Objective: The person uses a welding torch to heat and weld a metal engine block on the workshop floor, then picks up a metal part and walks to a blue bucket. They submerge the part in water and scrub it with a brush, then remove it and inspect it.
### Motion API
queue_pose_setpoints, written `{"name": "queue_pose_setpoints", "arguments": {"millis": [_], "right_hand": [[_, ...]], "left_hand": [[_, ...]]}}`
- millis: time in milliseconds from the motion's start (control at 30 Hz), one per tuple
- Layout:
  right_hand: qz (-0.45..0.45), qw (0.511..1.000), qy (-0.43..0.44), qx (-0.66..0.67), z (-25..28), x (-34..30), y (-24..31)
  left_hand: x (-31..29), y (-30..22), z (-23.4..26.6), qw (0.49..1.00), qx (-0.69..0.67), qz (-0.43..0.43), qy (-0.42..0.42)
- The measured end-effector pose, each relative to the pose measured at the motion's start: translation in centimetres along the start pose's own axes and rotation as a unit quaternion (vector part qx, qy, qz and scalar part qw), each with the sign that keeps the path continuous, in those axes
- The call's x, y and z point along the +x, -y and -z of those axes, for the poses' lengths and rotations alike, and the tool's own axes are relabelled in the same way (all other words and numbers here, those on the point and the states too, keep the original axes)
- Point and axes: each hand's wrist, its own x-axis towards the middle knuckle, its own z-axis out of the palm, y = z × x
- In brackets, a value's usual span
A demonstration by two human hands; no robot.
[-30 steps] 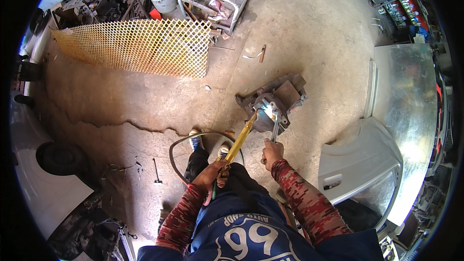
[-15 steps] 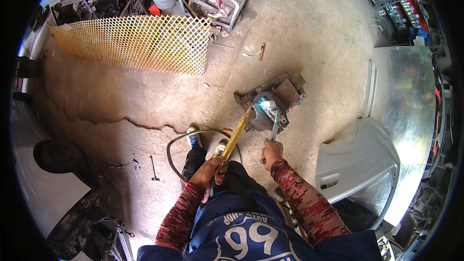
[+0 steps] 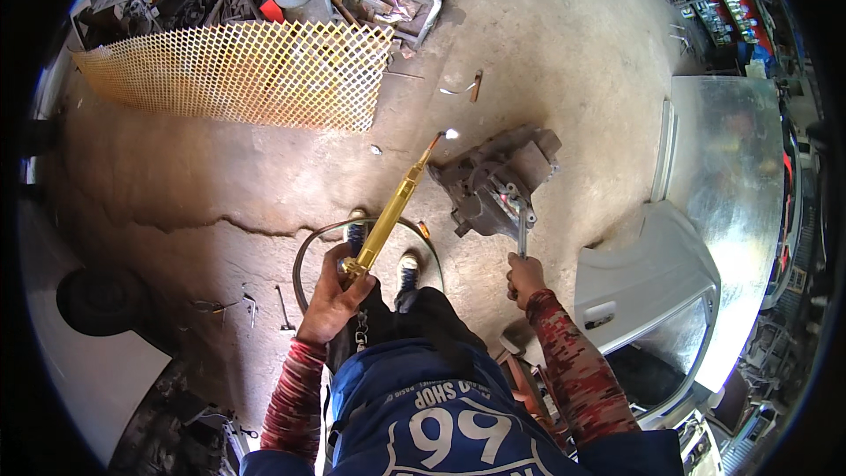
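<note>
My left hand [image 3: 337, 295] is closed round the handle of a yellow brass gas torch [image 3: 389, 222]. Its tip is lit, with a small bright flame [image 3: 451, 134] left of and beyond a rusty metal car part [image 3: 480, 178] on the floor. My right hand [image 3: 526, 277] grips a silver wrench [image 3: 522, 231] by its near end. The wrench's far end is at the right side of the rusty part; how it meets the metal is too small to tell. A dark hose [image 3: 304, 251] loops on the left, around my feet.
Yellow metal mesh [image 3: 256, 75] stands at the far left, near a white-framed cart [image 3: 432, 13]. A grey car panel [image 3: 648, 273] lies at right. Several hand tools, including a hammer [image 3: 283, 310], lie on the left; a small brown-handled tool [image 3: 476, 86] lies beyond the part.
The torch has swung left and away from the rusty part, where its flame was glowing. My left hand has shifted left, my right hand with the wrench slightly right. The part appears turned.
</note>
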Motion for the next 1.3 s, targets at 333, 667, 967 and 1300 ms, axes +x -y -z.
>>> {"name": "queue_pose_setpoints", "arguments": {"millis": [333, 667, 967, 1300], "right_hand": [[-0.006, 1.0, -0.008, 0.002, 0.1, -0.3, 0.7], [0.006, 0.993, 0.036, 0.114, 0.4, 0.6, -0.4], [0.384, 0.92, 0.079, 0.018, -0.9, 5.8, -4.9], [0.033, 0.915, 0.033, 0.402, -4.2, 3.3, -2.0]], "left_hand": [[-2.0, -6.6, 7.6, 0.918, 0.361, -0.143, -0.078], [-7.0, -5.0, 6.7, 0.866, 0.361, -0.286, -0.194], [-13.6, 2.1, 1.2, 0.961, 0.127, -0.13, -0.207], [-15.5, 4.0, -7.7, 0.943, 0.174, -0.044, -0.282]]}}
